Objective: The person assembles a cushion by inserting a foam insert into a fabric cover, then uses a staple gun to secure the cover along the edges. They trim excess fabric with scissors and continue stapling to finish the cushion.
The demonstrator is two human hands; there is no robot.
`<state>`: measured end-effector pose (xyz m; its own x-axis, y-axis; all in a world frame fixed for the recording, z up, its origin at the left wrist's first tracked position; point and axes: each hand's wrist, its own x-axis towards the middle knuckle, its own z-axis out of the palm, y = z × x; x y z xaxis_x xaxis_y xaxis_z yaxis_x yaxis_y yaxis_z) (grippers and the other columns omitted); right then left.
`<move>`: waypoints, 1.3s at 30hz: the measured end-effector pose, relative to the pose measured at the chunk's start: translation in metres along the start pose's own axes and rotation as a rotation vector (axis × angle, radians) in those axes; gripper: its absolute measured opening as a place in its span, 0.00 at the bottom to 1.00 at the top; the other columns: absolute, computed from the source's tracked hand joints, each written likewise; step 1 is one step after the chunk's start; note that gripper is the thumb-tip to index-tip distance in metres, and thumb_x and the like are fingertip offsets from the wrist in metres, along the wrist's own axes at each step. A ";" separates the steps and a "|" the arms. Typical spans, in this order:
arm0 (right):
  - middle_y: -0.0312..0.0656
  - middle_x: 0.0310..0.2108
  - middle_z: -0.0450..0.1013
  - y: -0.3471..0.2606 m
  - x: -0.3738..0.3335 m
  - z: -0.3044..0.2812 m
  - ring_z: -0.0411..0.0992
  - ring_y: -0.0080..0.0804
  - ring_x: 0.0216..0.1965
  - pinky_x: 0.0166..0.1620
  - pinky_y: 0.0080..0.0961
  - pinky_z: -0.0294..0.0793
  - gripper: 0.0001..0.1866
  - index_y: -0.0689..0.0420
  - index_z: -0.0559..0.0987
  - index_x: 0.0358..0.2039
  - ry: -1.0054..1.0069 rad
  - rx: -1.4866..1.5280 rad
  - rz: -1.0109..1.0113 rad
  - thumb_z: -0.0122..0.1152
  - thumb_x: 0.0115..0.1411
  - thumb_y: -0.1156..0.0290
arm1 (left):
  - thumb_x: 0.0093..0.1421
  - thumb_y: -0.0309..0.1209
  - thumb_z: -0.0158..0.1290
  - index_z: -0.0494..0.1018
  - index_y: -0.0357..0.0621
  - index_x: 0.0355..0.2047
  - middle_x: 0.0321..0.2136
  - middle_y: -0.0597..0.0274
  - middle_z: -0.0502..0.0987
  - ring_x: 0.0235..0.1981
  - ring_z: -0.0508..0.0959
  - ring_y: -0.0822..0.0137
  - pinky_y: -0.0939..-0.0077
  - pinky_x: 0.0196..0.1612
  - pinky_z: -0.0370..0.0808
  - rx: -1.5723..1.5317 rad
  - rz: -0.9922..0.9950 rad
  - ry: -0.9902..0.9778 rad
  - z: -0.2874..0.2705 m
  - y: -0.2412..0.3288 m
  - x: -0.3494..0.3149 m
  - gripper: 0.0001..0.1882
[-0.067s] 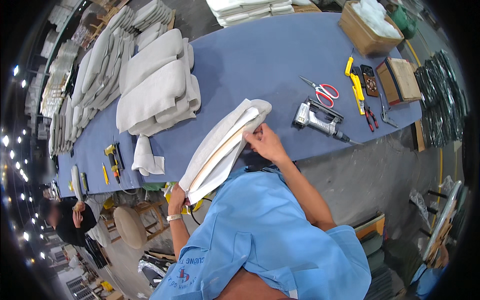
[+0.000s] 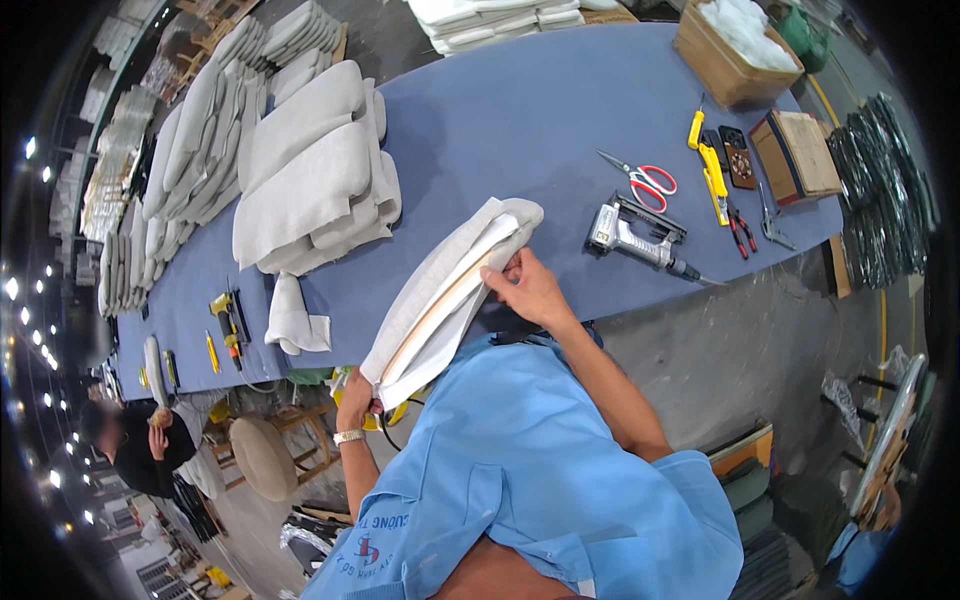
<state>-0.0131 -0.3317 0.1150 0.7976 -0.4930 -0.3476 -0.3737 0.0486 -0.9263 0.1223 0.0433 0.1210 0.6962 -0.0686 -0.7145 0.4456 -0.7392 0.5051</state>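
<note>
A long, curved upholstered chair pad [image 2: 425,280] in light grey fabric tilts up from the table's near edge. Its open side faces me, showing white lining and a thin wood-coloured strip. At the lower end, my left hand [image 2: 357,393] is closed round the pad, some of its fingers hidden behind it. My right hand [image 2: 527,288] pinches the fabric edge near the upper end, thumb on the outside. To the right of that hand a grey staple gun [image 2: 635,235] lies on the table, with red-handled scissors [image 2: 648,183] just beyond it.
Grey covered pads [image 2: 310,160] are stacked left on the blue table [image 2: 480,120], near a small fabric roll [image 2: 295,315]. Yellow cutters [image 2: 713,180], pliers [image 2: 740,232] and cardboard boxes [image 2: 798,155] lie right. Another person [image 2: 150,445] is at far left.
My right hand has shifted very slightly left along the pad's edge. The pad and my left hand hold almost the same place.
</note>
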 end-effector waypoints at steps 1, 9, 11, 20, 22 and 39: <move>0.48 0.35 0.81 -0.010 -0.007 0.002 0.81 0.42 0.37 0.45 0.36 0.79 0.38 0.66 0.75 0.45 0.012 -0.060 -0.021 0.68 0.57 0.39 | 0.71 0.47 0.46 0.71 0.33 0.54 0.23 0.56 0.78 0.13 0.78 0.67 0.77 0.13 0.74 0.052 0.000 -0.027 -0.003 -0.001 0.002 0.27; 0.49 0.27 0.77 0.053 -0.011 0.013 0.77 0.46 0.31 0.37 0.41 0.75 0.21 0.60 0.73 0.32 0.237 -0.064 -0.058 0.70 0.55 0.55 | 0.68 0.52 0.54 0.71 0.36 0.62 0.57 0.43 0.78 0.60 0.76 0.44 0.56 0.63 0.72 0.510 0.601 -0.158 0.032 0.080 0.000 0.34; 0.42 0.25 0.73 0.065 -0.008 0.019 0.73 0.35 0.28 0.35 0.36 0.73 0.13 0.60 0.71 0.31 0.284 0.127 -0.093 0.65 0.56 0.66 | 0.65 0.50 0.59 0.64 0.38 0.68 0.65 0.38 0.68 0.66 0.70 0.45 0.58 0.66 0.68 0.535 0.835 -0.303 0.063 0.123 -0.016 0.39; 0.31 0.26 0.67 0.021 0.031 0.027 0.67 0.19 0.28 0.34 0.25 0.75 0.14 0.56 0.67 0.28 0.196 0.527 -0.298 0.55 0.72 0.66 | 0.57 0.51 0.66 0.52 0.38 0.73 0.61 0.30 0.70 0.59 0.75 0.37 0.53 0.61 0.72 0.661 1.041 -0.062 0.110 0.178 -0.007 0.53; 0.31 0.27 0.67 0.009 0.049 0.027 0.67 0.18 0.28 0.34 0.24 0.76 0.17 0.55 0.68 0.28 0.177 0.544 -0.353 0.51 0.75 0.63 | 0.59 0.53 0.63 0.52 0.38 0.73 0.57 0.30 0.73 0.57 0.77 0.38 0.53 0.59 0.73 0.632 1.045 -0.075 0.101 0.191 -0.007 0.52; 0.36 0.35 0.78 -0.001 0.114 0.007 0.72 0.23 0.38 0.43 0.29 0.72 0.24 0.61 0.81 0.49 0.451 0.526 -0.199 0.49 0.75 0.51 | 0.55 0.35 0.57 0.52 0.40 0.72 0.57 0.37 0.74 0.39 0.84 0.40 0.48 0.39 0.81 0.797 1.168 0.155 0.143 0.207 0.003 0.46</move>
<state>0.0813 -0.3821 0.0755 0.5113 -0.8412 -0.1758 0.1266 0.2761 -0.9527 0.1361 -0.2058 0.1544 0.5144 -0.8575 0.0022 -0.8135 -0.4872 0.3176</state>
